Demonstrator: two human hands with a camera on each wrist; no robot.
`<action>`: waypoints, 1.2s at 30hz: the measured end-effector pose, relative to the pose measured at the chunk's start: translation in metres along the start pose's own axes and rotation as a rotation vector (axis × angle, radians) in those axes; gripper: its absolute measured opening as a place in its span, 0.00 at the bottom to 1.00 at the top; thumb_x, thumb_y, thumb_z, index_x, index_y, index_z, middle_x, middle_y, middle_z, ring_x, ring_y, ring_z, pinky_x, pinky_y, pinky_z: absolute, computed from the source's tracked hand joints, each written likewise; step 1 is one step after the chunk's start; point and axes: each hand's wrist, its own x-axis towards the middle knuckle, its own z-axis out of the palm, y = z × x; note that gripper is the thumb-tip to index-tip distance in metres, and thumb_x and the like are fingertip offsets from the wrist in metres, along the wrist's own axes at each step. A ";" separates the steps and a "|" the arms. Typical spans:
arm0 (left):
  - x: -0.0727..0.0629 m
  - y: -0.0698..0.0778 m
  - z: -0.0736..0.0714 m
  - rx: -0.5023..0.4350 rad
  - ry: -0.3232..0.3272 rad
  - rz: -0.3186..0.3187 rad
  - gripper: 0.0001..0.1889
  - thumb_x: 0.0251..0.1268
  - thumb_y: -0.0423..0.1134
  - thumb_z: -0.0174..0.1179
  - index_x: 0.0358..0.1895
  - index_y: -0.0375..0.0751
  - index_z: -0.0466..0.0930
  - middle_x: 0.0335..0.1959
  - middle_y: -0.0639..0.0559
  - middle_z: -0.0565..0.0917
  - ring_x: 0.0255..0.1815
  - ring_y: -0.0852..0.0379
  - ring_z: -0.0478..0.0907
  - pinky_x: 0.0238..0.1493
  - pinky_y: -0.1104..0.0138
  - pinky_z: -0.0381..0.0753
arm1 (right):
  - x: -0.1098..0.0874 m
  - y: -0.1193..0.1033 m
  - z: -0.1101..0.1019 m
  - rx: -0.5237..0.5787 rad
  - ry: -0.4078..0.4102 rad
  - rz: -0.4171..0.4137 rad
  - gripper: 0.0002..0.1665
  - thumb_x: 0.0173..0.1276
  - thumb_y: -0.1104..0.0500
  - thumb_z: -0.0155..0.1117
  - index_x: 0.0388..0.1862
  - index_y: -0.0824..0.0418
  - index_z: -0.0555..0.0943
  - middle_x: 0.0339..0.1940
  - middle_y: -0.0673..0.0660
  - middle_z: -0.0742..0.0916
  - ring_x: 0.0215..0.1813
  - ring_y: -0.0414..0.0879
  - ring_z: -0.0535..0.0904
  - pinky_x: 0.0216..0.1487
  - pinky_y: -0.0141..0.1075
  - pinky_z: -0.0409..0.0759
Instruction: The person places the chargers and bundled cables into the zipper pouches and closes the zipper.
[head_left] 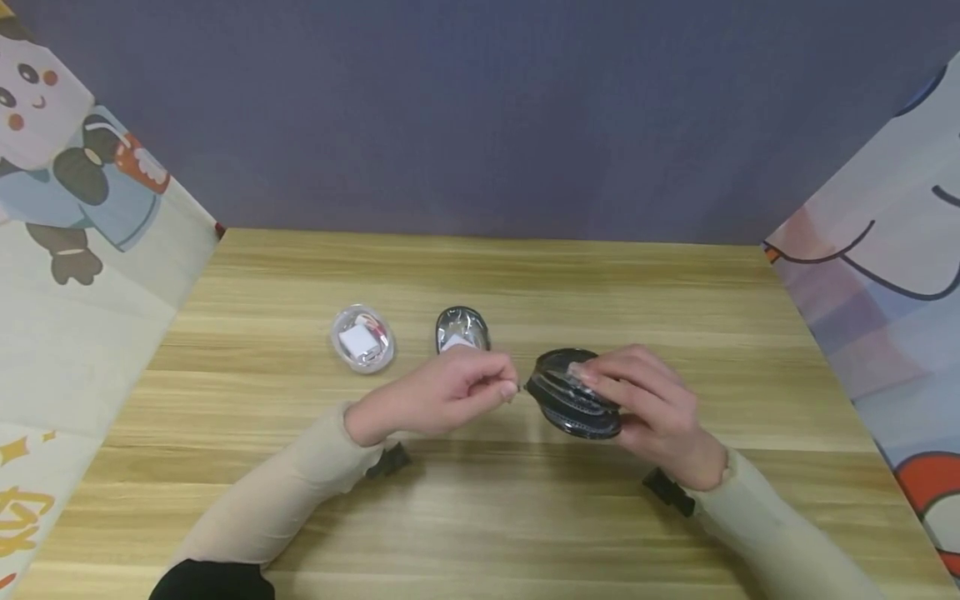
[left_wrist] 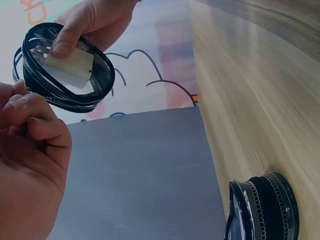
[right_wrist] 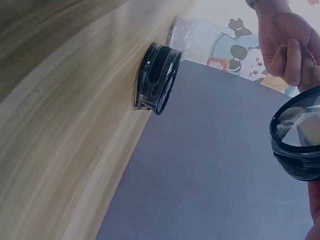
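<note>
My right hand [head_left: 660, 408] grips a small oval zip pouch [head_left: 573, 408] with clear faces and black trim, holding it above the table with its zip side turned up. Through the clear face in the left wrist view, a white block [left_wrist: 75, 67] shows inside the pouch. My left hand [head_left: 450, 392] has its fingers curled, thumb and forefinger pinching the small zipper pull at the pouch's left end. How far the zip is drawn is hard to make out. Behind the left hand, a second black-trimmed pouch [head_left: 461, 321] rests on the table, partly covered by that hand.
Farther left on the wood-grain table [head_left: 300, 267] lies a clear, pale-rimmed oval pouch [head_left: 363, 338] holding a white square item and something reddish. A grey-blue panel [head_left: 480, 117] rises along the back edge. Panels with cartoon prints stand at both sides.
</note>
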 end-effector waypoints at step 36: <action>-0.002 0.003 0.006 -0.057 0.021 -0.009 0.06 0.70 0.30 0.56 0.33 0.42 0.75 0.18 0.60 0.67 0.20 0.68 0.62 0.21 0.73 0.66 | -0.006 0.003 0.002 -0.120 -0.152 0.101 0.17 0.72 0.54 0.63 0.38 0.69 0.85 0.35 0.60 0.87 0.34 0.54 0.81 0.43 0.35 0.82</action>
